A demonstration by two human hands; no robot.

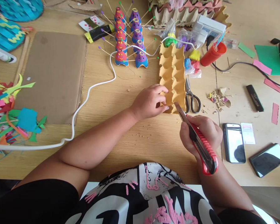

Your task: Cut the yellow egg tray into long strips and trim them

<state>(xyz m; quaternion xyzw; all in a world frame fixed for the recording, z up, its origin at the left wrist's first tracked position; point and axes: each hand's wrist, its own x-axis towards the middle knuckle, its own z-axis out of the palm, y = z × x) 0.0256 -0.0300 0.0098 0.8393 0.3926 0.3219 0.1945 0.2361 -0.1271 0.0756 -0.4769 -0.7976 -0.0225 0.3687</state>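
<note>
A yellow egg carton [172, 74], with two rows of cups, lies on the wooden table in front of me. My left hand [147, 101] holds its near left edge, with fingers bent over the side. In my right hand [204, 130] is a red utility knife [198, 140], gripped around its handle. Its blade [178, 107] is out and points at the carton's near end; whether it touches the carton I cannot tell. Black-handled scissors [192, 99] lie close along the carton's right side.
Painted red figures [120, 43] and purple figures [138, 42] with sticks stand beyond my left hand. A white cable [91, 88] crosses the table. Cardboard [53, 74] and paper scraps [9, 115] lie left. Rightward are a red cup [212, 54], shavings [220, 98] and a phone [234, 143].
</note>
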